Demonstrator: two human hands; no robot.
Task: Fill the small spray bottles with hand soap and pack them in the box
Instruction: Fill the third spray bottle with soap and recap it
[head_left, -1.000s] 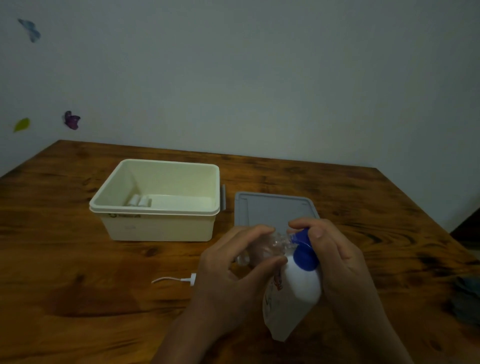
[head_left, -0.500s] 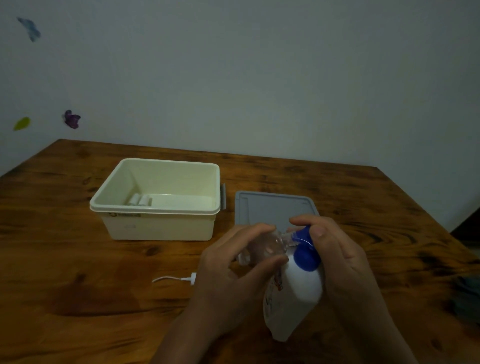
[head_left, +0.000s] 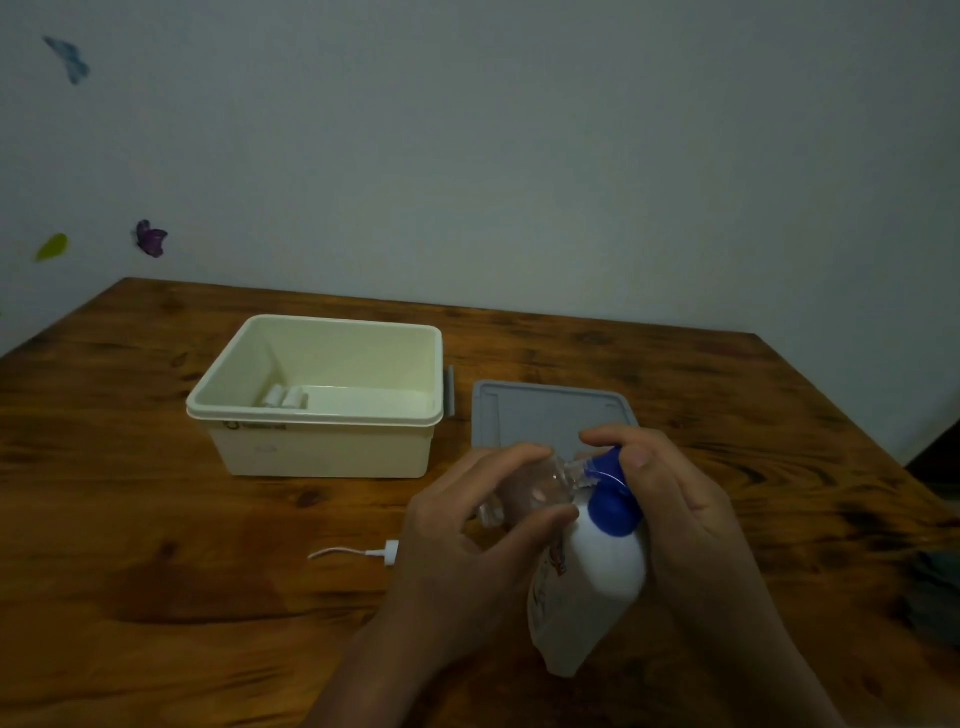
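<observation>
item: small spray bottle, clear plastic. held above the near right part of the table, in front of the near edge of the grey lid. the left hand grips it, fingers over the top and thumb curled beneath. long axis close to level, running left to right, its open mouth toward the right.

item: hand soap bottle, white with blue pump top. the right hand wraps its fingers and thumb round the neck and top. the nozzle meets the small bottle's mouth, touching or just beside; too dim to tell which.

item: box, cream, open, toward the table's far left, well apart from both hands. two small white items lie inside by its near wall, probably packed bottles.

item: white cable end, on the table left of the left hand.

judgement: filling in hand. the coming press depends on nozzle and mouth staying in line; the left hand is nearer the box for packing.
</observation>
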